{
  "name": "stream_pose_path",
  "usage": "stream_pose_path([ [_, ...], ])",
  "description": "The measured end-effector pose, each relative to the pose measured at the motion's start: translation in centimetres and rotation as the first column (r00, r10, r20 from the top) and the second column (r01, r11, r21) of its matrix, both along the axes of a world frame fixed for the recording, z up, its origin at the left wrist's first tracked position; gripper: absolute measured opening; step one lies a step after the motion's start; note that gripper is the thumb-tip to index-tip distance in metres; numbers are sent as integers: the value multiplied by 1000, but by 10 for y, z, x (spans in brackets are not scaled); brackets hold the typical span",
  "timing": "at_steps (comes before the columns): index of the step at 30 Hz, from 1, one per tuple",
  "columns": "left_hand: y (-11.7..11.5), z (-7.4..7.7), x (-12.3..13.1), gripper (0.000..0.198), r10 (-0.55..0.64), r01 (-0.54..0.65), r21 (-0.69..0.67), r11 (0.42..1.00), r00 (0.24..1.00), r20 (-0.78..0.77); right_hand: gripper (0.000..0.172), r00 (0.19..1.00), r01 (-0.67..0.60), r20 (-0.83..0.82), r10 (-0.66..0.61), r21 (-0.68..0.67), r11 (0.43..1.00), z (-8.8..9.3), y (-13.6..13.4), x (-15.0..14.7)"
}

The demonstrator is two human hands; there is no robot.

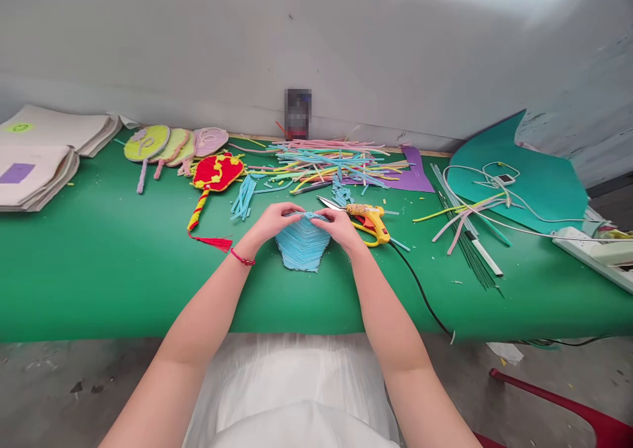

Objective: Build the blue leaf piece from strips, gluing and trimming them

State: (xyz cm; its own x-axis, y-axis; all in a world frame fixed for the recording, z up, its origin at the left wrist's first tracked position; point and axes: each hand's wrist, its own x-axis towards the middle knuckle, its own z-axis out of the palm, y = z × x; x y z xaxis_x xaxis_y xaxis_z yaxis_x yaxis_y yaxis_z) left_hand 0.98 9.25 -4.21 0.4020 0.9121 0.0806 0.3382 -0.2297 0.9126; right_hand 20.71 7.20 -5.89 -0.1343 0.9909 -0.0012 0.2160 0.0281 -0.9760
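A light blue woven fan piece made of pipe-cleaner strips lies on the green table in front of me. My left hand pinches its upper left edge, fingers curled down. My right hand grips the upper right edge, fingers closed on the strips. A red string bracelet sits on my left wrist.
A yellow glue gun with a black cord and scissors lie just right of my hands. A heap of coloured strips fills the back. Finished fans, a red tasselled fan, cloth bags, teal sheet and power strip surround.
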Motion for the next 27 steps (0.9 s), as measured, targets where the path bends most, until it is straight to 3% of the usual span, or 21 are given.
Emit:
stream_pose_path([
  [4,0,-6,5,36,64,-63,-9,998,996,63,34,996,53,-68,-53,-3,999,2,-1,-3],
  [11,0,-7,7,35,127,-116,-72,991,978,164,38,994,34,-103,-37,-32,999,7,-4,-5],
  [27,-2,-3,7,38,115,-104,-84,991,984,138,38,987,31,-155,-43,-77,997,8,-5,-8],
])
